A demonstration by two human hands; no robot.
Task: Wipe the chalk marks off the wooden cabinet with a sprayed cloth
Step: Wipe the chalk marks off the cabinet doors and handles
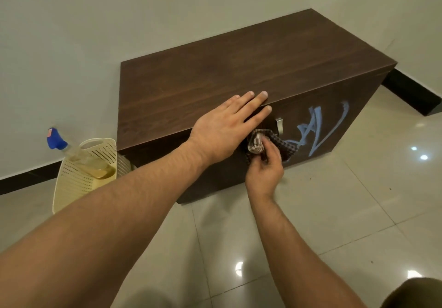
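Note:
A low dark wooden cabinet [239, 68] stands against the wall. Blue chalk marks [318, 128] zigzag across the right half of its front face. My left hand [227, 126] lies flat on the top's front edge, fingers spread and reaching over the lip. Just below it, my right hand [265, 166] grips a bunched dark checked cloth [282, 145] and presses it against the front face, at the left end of the chalk marks. A small metal handle [279, 126] shows right above the cloth.
A cream perforated plastic basket [79, 188] stands on the floor left of the cabinet, holding a spray bottle [57, 140] with a blue trigger head and yellowish liquid. Glossy tiled floor [334, 212] spreads in front. A black skirting [411, 90] runs along the walls.

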